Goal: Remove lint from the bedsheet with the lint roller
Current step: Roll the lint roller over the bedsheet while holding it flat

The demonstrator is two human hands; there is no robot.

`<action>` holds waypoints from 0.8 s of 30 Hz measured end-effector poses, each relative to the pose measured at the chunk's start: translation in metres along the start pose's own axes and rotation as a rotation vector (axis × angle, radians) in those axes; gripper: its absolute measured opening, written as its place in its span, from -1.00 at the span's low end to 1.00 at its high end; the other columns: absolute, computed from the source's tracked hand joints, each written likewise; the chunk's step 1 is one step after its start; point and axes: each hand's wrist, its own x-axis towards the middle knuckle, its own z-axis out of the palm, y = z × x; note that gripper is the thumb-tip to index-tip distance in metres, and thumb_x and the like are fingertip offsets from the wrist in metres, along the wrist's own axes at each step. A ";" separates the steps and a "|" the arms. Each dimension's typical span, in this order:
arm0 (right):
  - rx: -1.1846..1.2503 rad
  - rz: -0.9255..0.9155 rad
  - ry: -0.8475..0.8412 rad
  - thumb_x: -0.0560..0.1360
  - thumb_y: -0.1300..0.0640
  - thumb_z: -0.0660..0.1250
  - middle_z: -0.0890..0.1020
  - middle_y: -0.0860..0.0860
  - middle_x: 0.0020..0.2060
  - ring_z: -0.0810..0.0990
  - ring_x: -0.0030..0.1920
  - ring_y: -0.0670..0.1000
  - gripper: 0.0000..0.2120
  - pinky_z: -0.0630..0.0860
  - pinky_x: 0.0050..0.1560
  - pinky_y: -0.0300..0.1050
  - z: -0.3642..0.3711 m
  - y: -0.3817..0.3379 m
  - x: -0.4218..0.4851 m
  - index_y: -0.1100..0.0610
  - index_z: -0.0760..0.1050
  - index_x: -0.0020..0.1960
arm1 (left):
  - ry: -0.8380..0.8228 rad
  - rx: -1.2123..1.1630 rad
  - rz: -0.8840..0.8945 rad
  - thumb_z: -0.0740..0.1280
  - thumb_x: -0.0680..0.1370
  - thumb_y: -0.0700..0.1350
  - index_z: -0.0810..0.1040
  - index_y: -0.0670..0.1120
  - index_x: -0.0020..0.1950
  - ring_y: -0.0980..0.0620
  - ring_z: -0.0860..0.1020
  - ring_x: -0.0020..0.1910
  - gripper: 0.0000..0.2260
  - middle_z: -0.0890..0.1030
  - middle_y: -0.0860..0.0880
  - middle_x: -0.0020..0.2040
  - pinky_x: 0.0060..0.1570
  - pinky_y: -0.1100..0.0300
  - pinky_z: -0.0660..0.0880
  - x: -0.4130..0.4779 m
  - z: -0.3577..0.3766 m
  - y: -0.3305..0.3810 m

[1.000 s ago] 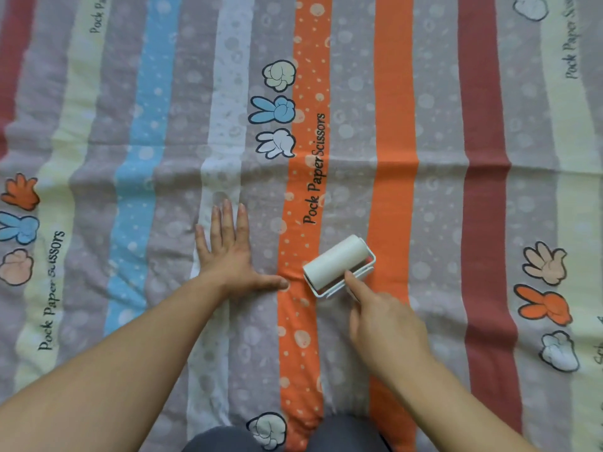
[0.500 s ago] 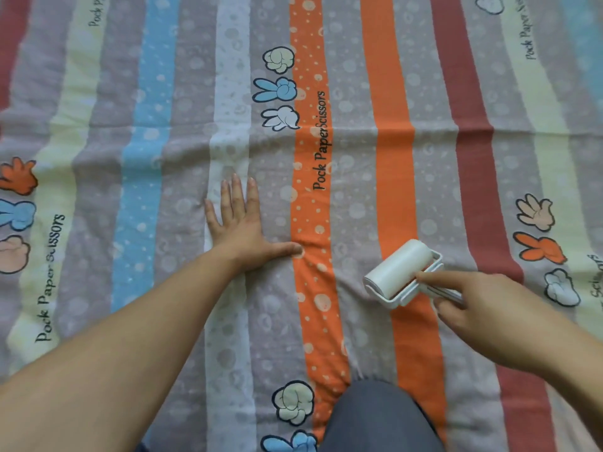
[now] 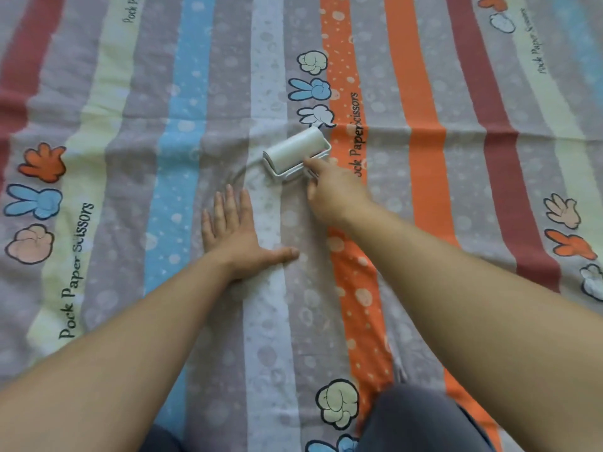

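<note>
The white plastic lint roller [image 3: 295,150], with its pale cylindrical sticky drum, lay on the striped, bubble-printed fabric bedsheet [image 3: 424,125], across a pale lilac stripe and a grey one, just left of the dotted orange stripe and directly below a printed cartoon hand. It sat at the fingertips of the right hand [image 3: 332,190], which reached in from the lower right. That hand's fingers were curled round the handle behind the drum, with the index finger stretched forward to touch the roller's frame.

The left hand [image 3: 235,236] lay flat on the sheet, nearer the person and a little to the left of the roller, apart from it. Its fingers were straight and close together, the thumb was spread out to the right, and it held nothing.

The roller's handle was almost wholly hidden under the right hand. The printed lettering on the orange stripe was partly covered by that hand. A grey-clad knee [image 3: 421,419] was cut off at the bottom edge. No lint could be made out on the fabric.
</note>
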 end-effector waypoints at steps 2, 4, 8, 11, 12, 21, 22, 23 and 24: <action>-0.038 0.020 -0.013 0.49 0.12 0.16 0.56 0.09 0.25 0.52 0.21 0.21 -0.54 0.50 0.17 0.07 0.000 0.009 -0.011 -0.12 0.39 0.37 | -0.046 0.007 0.002 0.24 0.17 0.67 -0.53 0.00 0.54 -0.03 -0.58 0.48 0.36 -0.57 -0.04 0.52 0.47 -0.10 -0.48 0.002 -0.001 0.000; -0.072 0.029 -0.035 0.49 0.10 0.18 0.56 0.09 0.26 0.52 0.21 0.21 -0.54 0.51 0.15 0.08 -0.005 0.026 -0.033 -0.13 0.40 0.37 | -0.076 0.014 -0.001 0.23 0.19 0.67 -0.57 0.00 0.51 -0.04 -0.60 0.46 0.35 -0.60 -0.04 0.50 0.47 -0.11 -0.49 0.002 -0.002 0.000; -0.155 0.054 -0.135 0.51 0.03 0.22 0.57 0.06 0.26 0.53 0.22 0.19 -0.53 0.51 0.12 0.03 -0.018 0.064 -0.089 -0.18 0.37 0.41 | -0.138 0.003 0.002 0.17 0.23 0.67 -0.64 0.02 0.45 -0.03 -0.64 0.43 0.29 -0.64 -0.03 0.46 0.44 -0.10 -0.52 0.000 -0.010 0.002; -0.217 0.079 -0.146 0.53 -0.04 0.21 0.62 0.04 0.19 0.57 0.15 0.17 -0.55 0.51 0.00 0.01 -0.025 0.086 -0.129 -0.26 0.34 0.41 | -0.136 -0.014 -0.002 0.12 0.34 0.63 -0.57 0.03 0.51 -0.02 -0.62 0.44 0.17 -0.62 -0.03 0.48 0.46 -0.10 -0.50 0.000 -0.009 0.002; -0.233 0.079 -0.147 0.54 -0.05 0.19 0.62 0.03 0.18 0.58 0.13 0.17 -0.56 0.51 -0.02 0.01 -0.027 0.091 -0.139 -0.28 0.33 0.41 | -0.125 -0.017 -0.003 0.11 0.37 0.61 -0.55 0.03 0.53 -0.01 -0.61 0.45 0.14 -0.61 -0.02 0.49 0.47 -0.10 -0.49 -0.001 -0.009 0.002; -0.258 0.175 -0.261 0.54 0.00 0.19 0.55 -0.18 0.28 0.55 0.20 -0.05 -0.56 0.51 0.08 -0.10 -0.057 0.113 -0.193 -0.32 0.35 0.37 | -0.025 -0.016 0.029 0.08 0.48 0.53 -0.45 0.04 0.59 0.02 -0.51 0.52 0.00 -0.50 0.01 0.57 0.51 -0.08 -0.43 -0.012 -0.009 -0.003; -0.254 0.183 -0.263 0.54 -0.01 0.21 0.55 -0.20 0.27 0.56 0.18 -0.08 -0.58 0.51 0.07 -0.14 -0.066 0.110 -0.196 -0.33 0.37 0.35 | -0.027 -0.006 0.040 0.06 0.51 0.50 -0.43 0.04 0.60 0.03 -0.49 0.53 -0.04 -0.48 0.02 0.58 0.52 -0.08 -0.41 -0.014 -0.010 -0.006; -0.240 0.191 -0.248 0.54 -0.02 0.21 0.57 -0.21 0.24 0.59 0.12 -0.10 -0.59 0.53 0.04 -0.14 -0.075 0.105 -0.198 -0.35 0.39 0.33 | -0.021 0.002 0.052 0.05 0.53 0.48 -0.41 0.03 0.61 0.04 -0.47 0.54 -0.06 -0.46 0.02 0.58 0.53 -0.08 -0.40 -0.016 -0.011 -0.009; -0.227 0.187 -0.221 0.53 -0.02 0.22 0.59 -0.20 0.21 0.61 0.06 -0.09 -0.60 0.55 0.01 -0.12 -0.082 0.098 -0.198 -0.36 0.39 0.32 | -0.013 0.004 0.060 0.05 0.54 0.47 -0.40 0.01 0.61 0.05 -0.45 0.55 -0.08 -0.44 0.02 0.59 0.53 -0.07 -0.39 -0.017 -0.011 -0.013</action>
